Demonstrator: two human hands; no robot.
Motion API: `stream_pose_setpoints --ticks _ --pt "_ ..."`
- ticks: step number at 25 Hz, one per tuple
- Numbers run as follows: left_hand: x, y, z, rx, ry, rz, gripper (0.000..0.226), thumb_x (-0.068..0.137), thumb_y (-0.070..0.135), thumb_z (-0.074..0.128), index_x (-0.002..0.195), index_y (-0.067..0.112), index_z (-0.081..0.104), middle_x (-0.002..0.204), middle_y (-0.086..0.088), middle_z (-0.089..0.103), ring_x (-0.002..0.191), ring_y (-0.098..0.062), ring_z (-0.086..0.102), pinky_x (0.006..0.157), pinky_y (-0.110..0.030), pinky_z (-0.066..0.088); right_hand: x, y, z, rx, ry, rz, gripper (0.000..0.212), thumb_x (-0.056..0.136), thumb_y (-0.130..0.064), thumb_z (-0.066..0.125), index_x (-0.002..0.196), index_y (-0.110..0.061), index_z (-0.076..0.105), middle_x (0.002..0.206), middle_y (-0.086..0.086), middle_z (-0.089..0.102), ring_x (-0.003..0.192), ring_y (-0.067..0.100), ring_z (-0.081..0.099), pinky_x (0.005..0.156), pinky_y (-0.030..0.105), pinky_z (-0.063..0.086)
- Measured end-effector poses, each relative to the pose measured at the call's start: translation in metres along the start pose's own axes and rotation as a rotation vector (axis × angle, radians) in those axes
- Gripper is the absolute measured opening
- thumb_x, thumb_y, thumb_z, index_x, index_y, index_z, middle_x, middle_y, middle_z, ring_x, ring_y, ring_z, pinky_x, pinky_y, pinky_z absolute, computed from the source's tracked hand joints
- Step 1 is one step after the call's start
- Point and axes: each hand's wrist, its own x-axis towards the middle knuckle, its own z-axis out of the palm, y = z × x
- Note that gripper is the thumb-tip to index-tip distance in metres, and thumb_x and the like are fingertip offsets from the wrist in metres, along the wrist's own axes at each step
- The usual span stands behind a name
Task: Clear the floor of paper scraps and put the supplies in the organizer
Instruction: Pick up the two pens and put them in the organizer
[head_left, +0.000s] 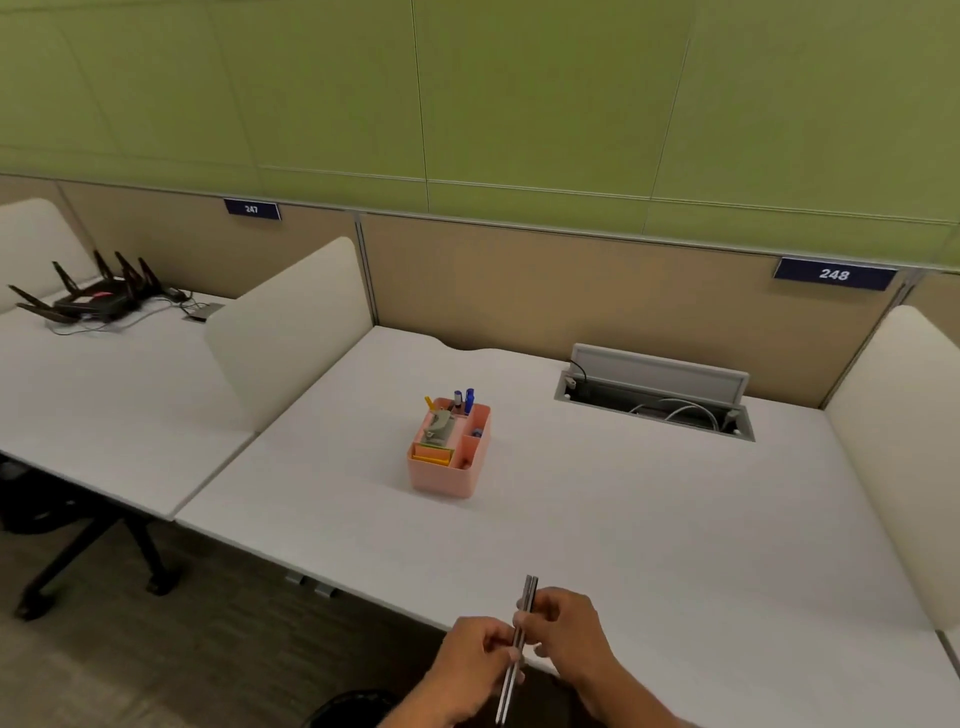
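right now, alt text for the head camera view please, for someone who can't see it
Both hands, left hand and right hand, grip a slim metal ruler over the near edge of a white desk. Farther back on the desk stands a pink organizer holding pens and other supplies.

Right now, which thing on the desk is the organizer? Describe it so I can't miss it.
Find the white desk under the blue "248" sign. Near its middle, left of the open cable hatch, stands a small pink plastic organizer box. It is the only coloured item on that desk, divided into compartments, with blue pens sticking up at its far end.
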Motion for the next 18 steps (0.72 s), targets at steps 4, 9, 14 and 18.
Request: stream_pose_setpoints --ticks 4,9,14,18 --pt "0.069 0.036 -0.045 -0.02 0.055 0.072 0.014 0.093 0.015 0.07 0.094 0.023 0.081 0.09 -0.001 0.082 0.082 -0.015 0.082 0.087 -0.041 0.066 0.078 -0.054 0.004 -0.04 0.035 -0.045 0.004 0.084 -0.019 0.076 0.081 -0.017 0.077 0.076 0.004 0.078 0.067 0.016 0.072 0.066 0.029 0.061" --pt "0.149 0.09 -0.112 0.06 0.203 0.222 0.013 0.095 0.015 0.072 0.102 0.021 0.08 0.091 0.006 0.081 0.087 -0.017 0.076 0.081 -0.024 0.063 0.174 -0.141 0.015 -0.014 0.201 -0.133 0.005 0.089 -0.022 0.075 0.084 -0.025 0.075 0.078 -0.003 0.077 0.075 0.021 0.074 0.069 0.027 0.063" --pt "0.2 0.128 -0.167 0.143 0.479 0.299 0.025 0.097 0.016 0.07 0.121 0.011 0.076 0.124 -0.001 0.07 0.117 -0.02 0.067 0.099 -0.035 0.06 0.251 -0.197 0.028 0.022 0.331 -0.192 0.01 0.091 -0.022 0.073 0.088 -0.031 0.071 0.086 -0.006 0.075 0.082 0.018 0.072 0.076 0.031 0.061" --pt "0.223 0.123 -0.193 0.192 0.58 0.263 0.026 0.101 0.011 0.063 0.125 0.009 0.073 0.129 -0.009 0.072 0.119 -0.026 0.069 0.099 -0.037 0.061 0.289 -0.206 0.046 -0.083 0.342 -0.17 0.005 0.093 -0.025 0.071 0.09 -0.027 0.068 0.083 -0.01 0.071 0.078 0.012 0.068 0.068 0.022 0.054"
